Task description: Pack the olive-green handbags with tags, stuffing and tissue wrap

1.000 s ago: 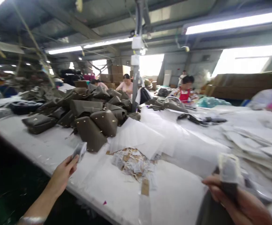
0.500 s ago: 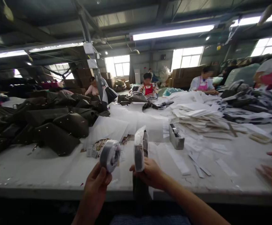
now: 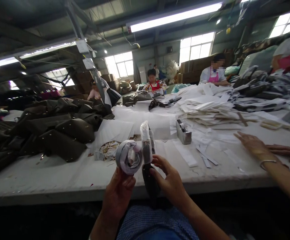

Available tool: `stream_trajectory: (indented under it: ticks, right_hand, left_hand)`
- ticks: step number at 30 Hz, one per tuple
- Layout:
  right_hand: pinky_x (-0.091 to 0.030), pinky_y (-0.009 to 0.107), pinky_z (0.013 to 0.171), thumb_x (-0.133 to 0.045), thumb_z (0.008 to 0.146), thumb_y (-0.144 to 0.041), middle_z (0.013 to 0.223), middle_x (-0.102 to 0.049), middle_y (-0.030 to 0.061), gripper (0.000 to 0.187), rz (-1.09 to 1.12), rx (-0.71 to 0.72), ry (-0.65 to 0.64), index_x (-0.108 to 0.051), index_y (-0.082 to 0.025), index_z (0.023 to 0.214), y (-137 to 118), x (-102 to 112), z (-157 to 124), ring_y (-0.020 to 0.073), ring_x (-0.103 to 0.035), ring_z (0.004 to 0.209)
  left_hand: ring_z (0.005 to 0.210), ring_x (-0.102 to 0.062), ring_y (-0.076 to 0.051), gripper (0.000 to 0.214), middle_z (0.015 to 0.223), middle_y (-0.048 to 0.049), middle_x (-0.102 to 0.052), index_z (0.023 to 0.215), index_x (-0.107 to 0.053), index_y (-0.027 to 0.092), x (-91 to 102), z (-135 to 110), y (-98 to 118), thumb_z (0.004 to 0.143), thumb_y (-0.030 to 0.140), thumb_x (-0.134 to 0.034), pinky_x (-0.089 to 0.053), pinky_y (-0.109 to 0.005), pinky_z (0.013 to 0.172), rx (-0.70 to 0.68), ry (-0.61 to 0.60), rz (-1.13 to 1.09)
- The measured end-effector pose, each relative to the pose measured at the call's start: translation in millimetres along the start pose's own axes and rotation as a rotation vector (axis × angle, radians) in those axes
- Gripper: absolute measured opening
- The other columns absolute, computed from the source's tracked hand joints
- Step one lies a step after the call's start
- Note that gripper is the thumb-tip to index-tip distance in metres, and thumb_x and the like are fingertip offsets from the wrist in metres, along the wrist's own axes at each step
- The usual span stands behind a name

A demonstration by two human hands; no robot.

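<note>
My left hand point(image 3: 118, 193) is closed round a rolled-up strap wrapped in clear film point(image 3: 129, 156), held up in front of me. My right hand point(image 3: 168, 183) grips a dark strap point(image 3: 150, 176) whose upper end is covered in white wrapping point(image 3: 145, 138). The two pieces stand side by side, nearly touching, just above the near edge of the long white table point(image 3: 60, 180).
A heap of olive-brown bags point(image 3: 52, 128) fills the left of the table. A tape dispenser point(image 3: 183, 131), paper strips and stacks of white sheets point(image 3: 210, 110) lie to the right. Another person's hands point(image 3: 257, 146) rest on the table at right. Several workers sit farther back.
The view swung right and down to the table edge. My left hand brought the roll in from the left, up beside the strap in my right hand. Another person's hand reached onto the table.
</note>
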State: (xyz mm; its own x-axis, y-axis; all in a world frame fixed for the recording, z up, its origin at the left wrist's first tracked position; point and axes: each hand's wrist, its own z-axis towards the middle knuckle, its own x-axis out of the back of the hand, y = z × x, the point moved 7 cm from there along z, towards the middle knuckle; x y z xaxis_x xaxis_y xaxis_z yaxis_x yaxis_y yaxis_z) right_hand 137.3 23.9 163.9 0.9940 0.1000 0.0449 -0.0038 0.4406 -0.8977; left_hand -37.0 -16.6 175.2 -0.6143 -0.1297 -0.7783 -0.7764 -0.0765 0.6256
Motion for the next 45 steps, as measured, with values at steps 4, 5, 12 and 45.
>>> stream_trajectory:
  ticks: [4, 5, 12, 45]
  right_hand:
    - [-0.055, 0.031, 0.082, -0.058, 0.097, -0.035, 0.107, -0.070, 0.0067, 0.018, 0.052, 0.053, 0.166, -0.065, -0.024, 0.110, -15.7, 16.2, -17.0, 0.0198, -0.067, 0.091]
    - [-0.055, 0.030, 0.079, -0.057, 0.098, -0.037, 0.102, -0.070, 0.0065, 0.020, 0.061, 0.055, 0.148, -0.065, -0.024, 0.111, -21.5, 16.5, -17.9, 0.0192, -0.067, 0.086]
    - [-0.047, 0.025, 0.058, -0.060, 0.091, -0.059, 0.081, -0.062, 0.0028, 0.050, 0.275, -0.145, -0.305, -0.065, -0.020, 0.121, -44.5, 0.8, -8.7, 0.0158, -0.055, 0.066]
    - [-0.036, 0.019, 0.057, -0.087, 0.068, -0.044, 0.077, -0.057, -0.0010, 0.038, 0.811, -0.478, -0.160, -0.072, -0.016, 0.088, 16.4, -25.9, 62.1, 0.0059, -0.042, 0.059]
  left_hand:
    - [0.043, -0.037, 0.000, 0.025, 0.090, -0.0010, -0.072, 0.090, -0.075, 0.021, 12.1, 5.8, -0.5, 0.071, 0.036, -0.084, -0.042, -0.016, 0.045, -0.026, -0.022, -0.009]
    - [0.042, -0.038, 0.000, 0.026, 0.087, -0.0005, -0.073, 0.089, -0.075, 0.022, 14.2, 6.2, -2.0, 0.070, 0.036, -0.085, -0.043, -0.016, 0.045, -0.020, -0.019, 0.003]
    - [0.078, -0.068, -0.019, 0.039, 0.084, -0.0065, -0.073, 0.094, -0.077, 0.020, 7.2, -8.0, -19.2, 0.072, 0.052, -0.081, -0.055, -0.026, 0.067, 0.178, -0.070, 0.332]
    - [0.076, -0.066, -0.014, 0.046, 0.092, -0.0074, -0.071, 0.099, -0.070, 0.013, -62.3, 103.8, 36.1, 0.073, 0.049, -0.081, -0.057, -0.023, 0.064, 0.104, -0.192, 0.840]
